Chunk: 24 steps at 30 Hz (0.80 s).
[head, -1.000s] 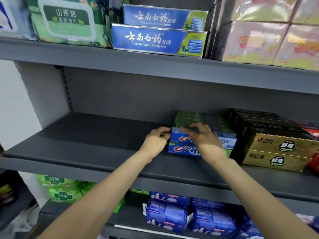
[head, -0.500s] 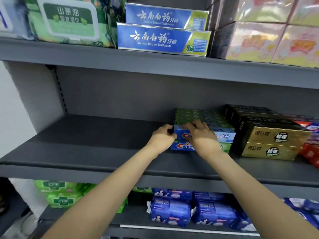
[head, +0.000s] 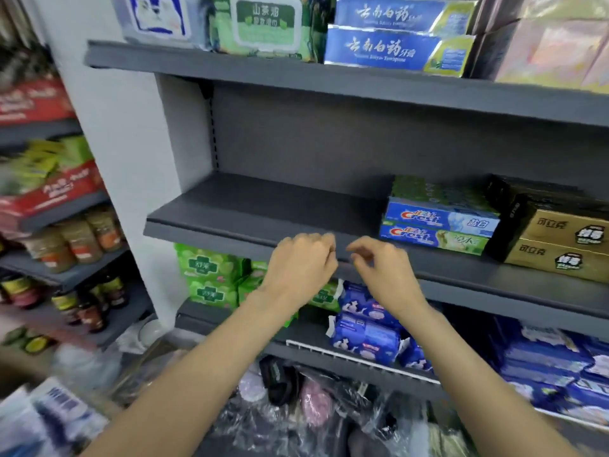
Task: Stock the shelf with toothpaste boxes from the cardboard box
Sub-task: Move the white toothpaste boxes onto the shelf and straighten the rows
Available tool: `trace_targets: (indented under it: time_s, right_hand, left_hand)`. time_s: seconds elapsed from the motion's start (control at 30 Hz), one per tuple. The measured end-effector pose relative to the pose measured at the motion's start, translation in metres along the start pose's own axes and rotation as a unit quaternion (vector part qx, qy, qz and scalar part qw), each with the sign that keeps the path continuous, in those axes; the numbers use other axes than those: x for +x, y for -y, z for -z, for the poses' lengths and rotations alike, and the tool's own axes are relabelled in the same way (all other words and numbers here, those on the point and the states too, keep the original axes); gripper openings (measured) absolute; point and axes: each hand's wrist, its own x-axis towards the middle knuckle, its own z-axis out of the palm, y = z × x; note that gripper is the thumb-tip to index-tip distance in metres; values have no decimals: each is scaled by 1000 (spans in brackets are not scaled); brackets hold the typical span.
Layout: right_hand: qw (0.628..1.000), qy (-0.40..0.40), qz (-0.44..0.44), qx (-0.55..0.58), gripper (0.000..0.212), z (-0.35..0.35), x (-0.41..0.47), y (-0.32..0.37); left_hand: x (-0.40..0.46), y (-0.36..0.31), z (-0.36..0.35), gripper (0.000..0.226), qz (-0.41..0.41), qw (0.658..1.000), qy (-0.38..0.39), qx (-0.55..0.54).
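The grey shelf runs wide across the view, bare along its left and middle. On its right part sit the toothpaste boxes: two long blue boxes stacked flat with red lettering, the lower one turning green toward its right end, and green boxes lying behind them. Just beside them to the right stand the black and gold boxes. The shelf above holds two more blue toothpaste boxes beside a green pack of wipes. Half a second ago both hands rested on the stacked boxes. Now the left hand and right hand hang in front of the shelf edge, left of the stack, fingers loosely curled and holding nothing.
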Motion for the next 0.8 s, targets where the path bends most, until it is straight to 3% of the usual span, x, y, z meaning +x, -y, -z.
trace_targets:
  time_s: [0.47,0.7,0.8]
  right_hand:
    - [964,248,48,87,21,-228,-118,208]
    - [948,307,-26,86,26,-360,-157,287]
    - [937,333,-53,95,31,-400,-165,311]
  left_hand:
    - [-266,216,25,25,216,955,199,46]
    - [-361,362,23,33,279,917,275,74]
    - [-392,418,19,55,283,906,300,94]
